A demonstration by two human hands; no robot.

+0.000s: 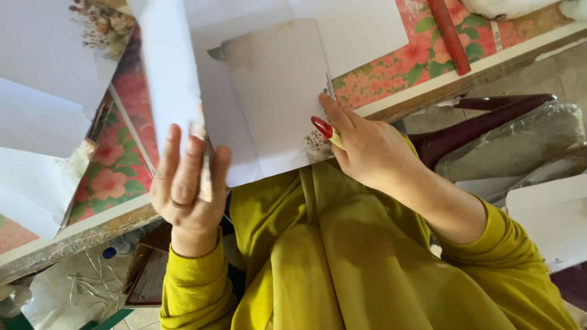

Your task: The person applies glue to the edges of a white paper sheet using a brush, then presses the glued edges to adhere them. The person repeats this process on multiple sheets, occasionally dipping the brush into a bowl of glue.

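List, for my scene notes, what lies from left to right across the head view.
Loose white paper sheets → left hand → large white folded paper → right hand → red stick → dark red chair

A white paper sheet (269,91), stained pale brown across its folded panel, is being shown against a tablecloth (116,171) patterned with pink and coral flowers and green leaves on a red-orange ground. A red-capped, pale yellow tool (327,131) is being seen in the right hand (367,150). A dark ring is being displayed on the left hand (186,189). Mustard-yellow clothing (342,263) is being worn. A red stick (449,36) is being seen at the top.
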